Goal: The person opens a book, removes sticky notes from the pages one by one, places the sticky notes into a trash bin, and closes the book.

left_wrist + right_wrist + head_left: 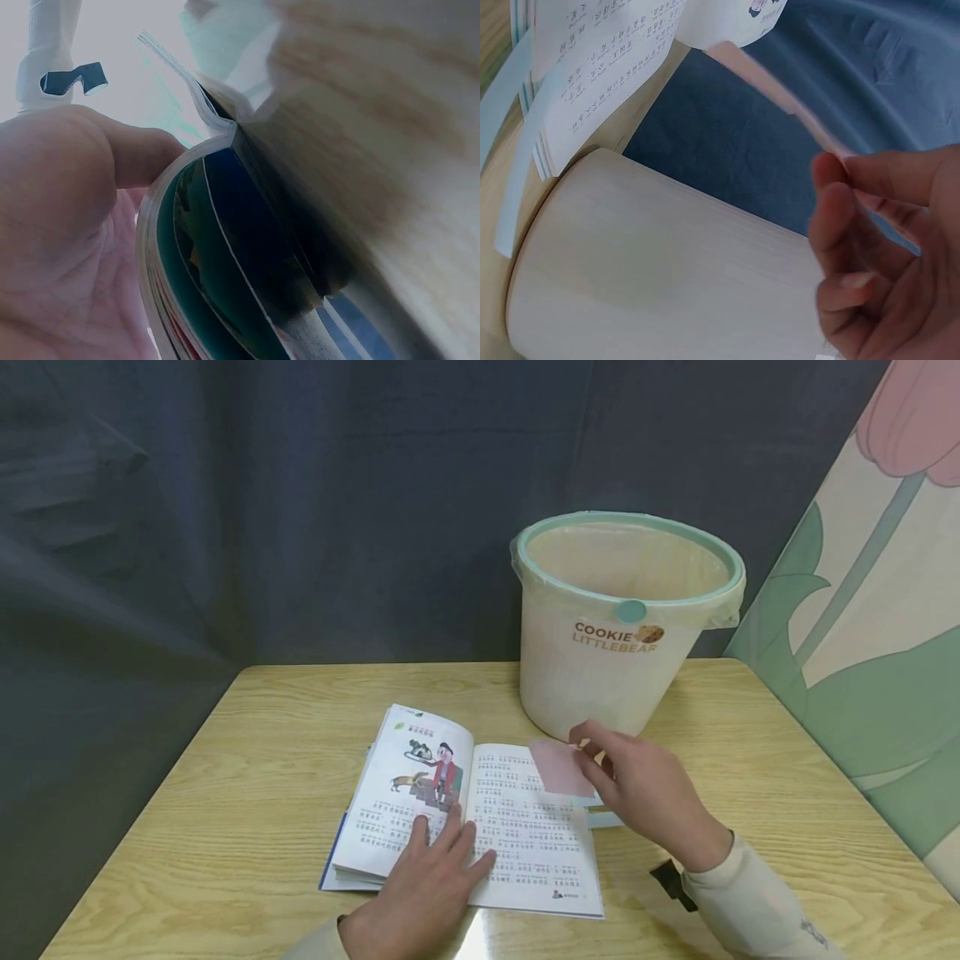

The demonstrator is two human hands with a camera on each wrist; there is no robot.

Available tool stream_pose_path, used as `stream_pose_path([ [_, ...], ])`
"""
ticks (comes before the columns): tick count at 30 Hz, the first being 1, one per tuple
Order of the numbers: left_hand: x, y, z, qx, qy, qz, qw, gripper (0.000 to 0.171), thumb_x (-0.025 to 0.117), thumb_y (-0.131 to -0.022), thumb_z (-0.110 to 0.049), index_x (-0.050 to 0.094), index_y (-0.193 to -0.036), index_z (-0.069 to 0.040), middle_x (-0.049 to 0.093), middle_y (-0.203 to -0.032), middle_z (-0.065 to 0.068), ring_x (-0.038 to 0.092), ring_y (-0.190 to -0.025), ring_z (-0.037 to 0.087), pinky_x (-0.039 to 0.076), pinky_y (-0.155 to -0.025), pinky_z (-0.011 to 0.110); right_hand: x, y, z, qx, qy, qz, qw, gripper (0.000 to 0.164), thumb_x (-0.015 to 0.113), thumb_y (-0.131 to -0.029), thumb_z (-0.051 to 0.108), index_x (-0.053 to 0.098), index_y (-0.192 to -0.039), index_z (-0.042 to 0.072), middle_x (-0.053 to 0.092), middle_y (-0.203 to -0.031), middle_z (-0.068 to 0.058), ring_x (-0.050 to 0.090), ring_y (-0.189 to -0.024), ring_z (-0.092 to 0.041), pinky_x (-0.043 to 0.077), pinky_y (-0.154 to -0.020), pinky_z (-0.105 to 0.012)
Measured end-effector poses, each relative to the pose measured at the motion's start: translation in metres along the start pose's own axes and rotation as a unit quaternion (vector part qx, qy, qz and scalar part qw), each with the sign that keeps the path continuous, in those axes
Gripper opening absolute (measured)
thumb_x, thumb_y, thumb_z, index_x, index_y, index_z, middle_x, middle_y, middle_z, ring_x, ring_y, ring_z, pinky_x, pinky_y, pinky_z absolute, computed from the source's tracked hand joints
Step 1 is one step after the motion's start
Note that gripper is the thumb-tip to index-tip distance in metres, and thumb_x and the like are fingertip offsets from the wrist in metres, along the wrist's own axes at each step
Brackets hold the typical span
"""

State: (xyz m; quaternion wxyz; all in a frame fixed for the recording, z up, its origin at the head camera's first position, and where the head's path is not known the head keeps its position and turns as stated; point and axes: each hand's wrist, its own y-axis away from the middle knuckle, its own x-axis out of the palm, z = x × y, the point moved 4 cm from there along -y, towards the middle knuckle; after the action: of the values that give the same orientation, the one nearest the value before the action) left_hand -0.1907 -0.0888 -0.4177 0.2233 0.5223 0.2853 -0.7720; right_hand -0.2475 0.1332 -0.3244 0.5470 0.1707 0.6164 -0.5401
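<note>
An open book [525, 868] with printed text and a colour picture lies on the table. My left hand [431, 881] rests with spread fingers across its lower middle, near the spine. In the left wrist view the thumb and palm are beside the curved page edges [154, 262]. With thumb and fingertips, my right hand [637, 777] pinches a pink slip of paper [558, 768] by its right side. That slip overlaps the upper right page in the head view; the right wrist view shows it nearly edge-on. Pale blue strips [514, 180] stick out from the book's edge.
A white bin [592, 677] with a green rim and a clear liner stands at the back right, close behind my right hand. Dark cloth [375, 527] hangs behind the wooden table [225, 793]. A flower-patterned panel [885, 610] borders the right side.
</note>
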Motion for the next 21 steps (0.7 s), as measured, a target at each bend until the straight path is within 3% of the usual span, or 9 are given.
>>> stream_pose_path([
  [8,0.001,-0.001,0.000,0.003,0.001,0.021,0.9998,0.042,0.058,-0.083,-0.024,0.058,-0.125,-0.026,0.055,-0.124,0.013,0.037,-0.125,0.037,0.037,-0.085,0.052,-0.010,0.000,0.001,-0.022,-0.022,-0.067,0.997,0.011,0.069,-0.082,0.020,0.065,-0.092,0.023,0.067,-0.079,0.008,0.050,-0.059,-0.004,0.041,-0.045,-0.025],
  [13,0.001,0.000,-0.001,0.005,-0.004,0.025,0.9997,0.044,0.059,-0.081,-0.025,0.058,-0.125,-0.025,0.055,-0.124,0.013,0.037,-0.126,0.038,0.038,-0.086,0.051,-0.013,0.000,0.001,-0.037,-0.032,-0.050,0.998,0.010,0.075,-0.076,0.023,0.070,-0.085,0.025,0.069,-0.081,0.011,0.054,-0.067,-0.004,0.046,-0.051,-0.027],
  [17,0.001,0.000,-0.001,0.006,-0.010,0.023,0.9997,0.045,0.060,-0.081,-0.026,0.059,-0.125,-0.026,0.055,-0.124,0.013,0.036,-0.126,0.038,0.038,-0.087,0.051,-0.012,0.000,-0.001,-0.029,-0.039,-0.031,0.998,0.010,0.077,-0.075,0.023,0.071,-0.083,0.026,0.069,-0.075,0.012,0.053,-0.064,0.000,0.046,-0.051,-0.026],
  [21,0.001,0.000,-0.002,0.008,-0.017,0.020,0.9996,0.044,0.059,-0.081,-0.026,0.059,-0.125,-0.026,0.055,-0.124,0.013,0.037,-0.126,0.038,0.038,-0.087,0.051,-0.016,0.001,-0.002,-0.028,-0.057,-0.045,0.997,0.012,0.078,-0.074,0.020,0.069,-0.081,0.026,0.068,-0.073,0.013,0.054,-0.063,0.004,0.049,-0.053,-0.027],
])
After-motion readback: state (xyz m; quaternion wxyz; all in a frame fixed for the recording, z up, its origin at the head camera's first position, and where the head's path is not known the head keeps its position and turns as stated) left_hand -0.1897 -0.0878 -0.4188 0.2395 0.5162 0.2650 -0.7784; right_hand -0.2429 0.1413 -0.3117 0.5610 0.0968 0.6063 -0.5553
